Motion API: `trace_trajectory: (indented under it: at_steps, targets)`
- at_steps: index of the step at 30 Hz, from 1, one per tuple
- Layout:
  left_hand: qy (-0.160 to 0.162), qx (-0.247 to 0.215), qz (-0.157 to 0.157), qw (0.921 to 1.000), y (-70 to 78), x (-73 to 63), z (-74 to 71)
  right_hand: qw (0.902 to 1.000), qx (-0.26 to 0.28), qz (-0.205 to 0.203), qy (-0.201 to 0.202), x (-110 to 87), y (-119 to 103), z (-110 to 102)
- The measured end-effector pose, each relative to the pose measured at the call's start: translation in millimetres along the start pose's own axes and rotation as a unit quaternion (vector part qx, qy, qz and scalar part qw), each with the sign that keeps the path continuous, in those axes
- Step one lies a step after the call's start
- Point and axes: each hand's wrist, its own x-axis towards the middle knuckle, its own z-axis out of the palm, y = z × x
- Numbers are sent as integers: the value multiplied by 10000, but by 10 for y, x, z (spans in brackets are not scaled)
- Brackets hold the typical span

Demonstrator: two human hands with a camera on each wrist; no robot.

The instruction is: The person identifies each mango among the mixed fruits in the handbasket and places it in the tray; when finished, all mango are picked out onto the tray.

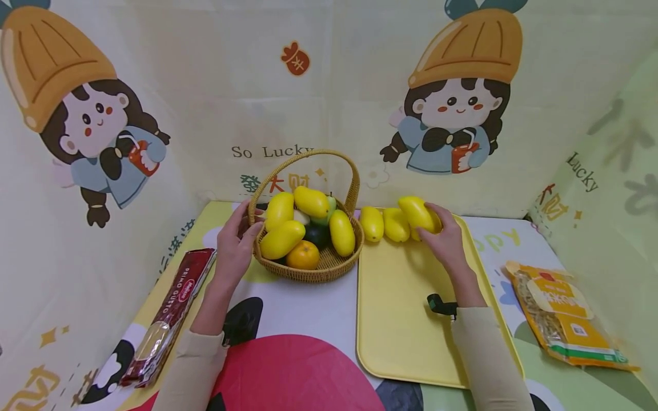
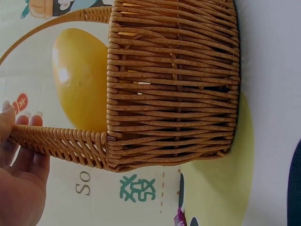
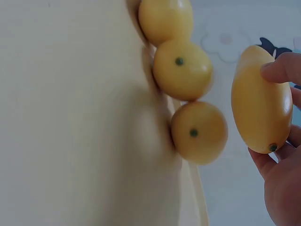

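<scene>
A wicker basket (image 1: 315,276) holds several yellow mangoes (image 1: 281,240), an orange (image 1: 303,255), a dark round fruit (image 1: 317,235) and a pale green fruit partly hidden behind them. My left hand (image 1: 235,245) grips the left side of the basket's handle (image 2: 61,143), thumb on one face and fingers on the other. Over the far end of a yellow tray (image 1: 401,319), my right hand (image 1: 444,237) holds another mango (image 3: 261,101) between thumb and fingers, lifted above the tray. Three mangoes (image 3: 198,133) lie side by side along the tray's far edge, the rightmost partly covered in the head view.
A long dark red packet (image 1: 172,314) lies on the left of the patterned tablecloth (image 1: 303,371). To the right of the tray lies an orange and clear bag (image 1: 568,314) of dry food. A printed cloth backdrop (image 1: 349,103) stands close behind the basket and tray.
</scene>
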Motion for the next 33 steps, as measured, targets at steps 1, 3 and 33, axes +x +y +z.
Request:
trace_trajectory:
  at_steps: [1,3,33]
  targets:
    - [-5,-10,-15,10000,7,-3,1,10000,-20,45,43,6,23,-18]
    - [-9,-18,-49,10000,18,-5,4,9998,-61,137,108,15,73,-58]
    - [23,-15,32,10000,-19,22,10,9848,-1109,1340,17,-4,484,-309]
